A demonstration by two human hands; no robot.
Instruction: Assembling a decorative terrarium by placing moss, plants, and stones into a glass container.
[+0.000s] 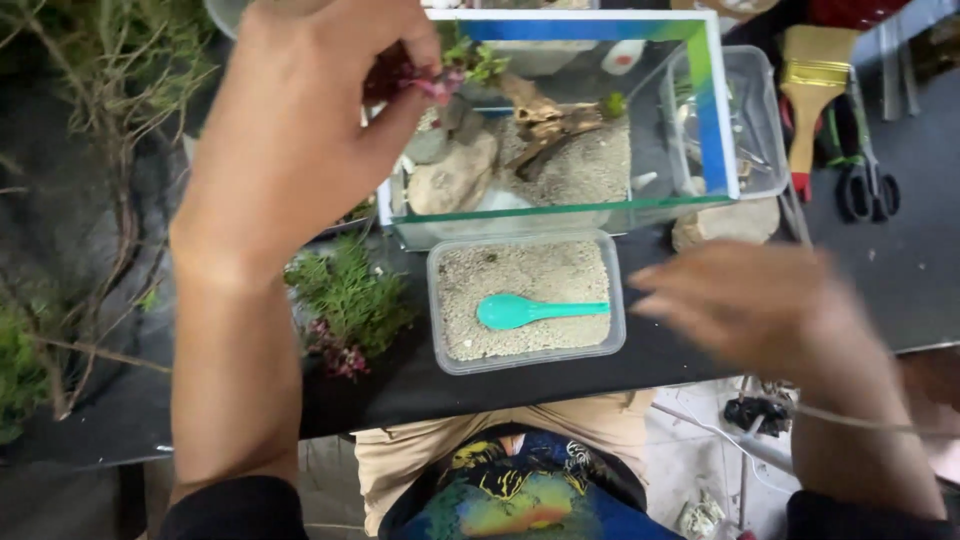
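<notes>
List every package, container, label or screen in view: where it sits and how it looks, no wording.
Clear plastic tub: front centre of the table, rectangular with rounded corners, holding pale sand and a teal spoon.
Clear plastic box: right of the glass tank, rectangular, see-through, contents unclear.
White bottle with a red mark: seen through the tank's far side, small, too blurred to tell more.
No screens or signs in view.

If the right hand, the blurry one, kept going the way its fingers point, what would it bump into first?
The right hand points left, toward the clear tub of sand with the teal spoon lying in it. It would probably meet the tub's near wall first, then the spoon's handle, though its height above the tub is unclear.
</notes>
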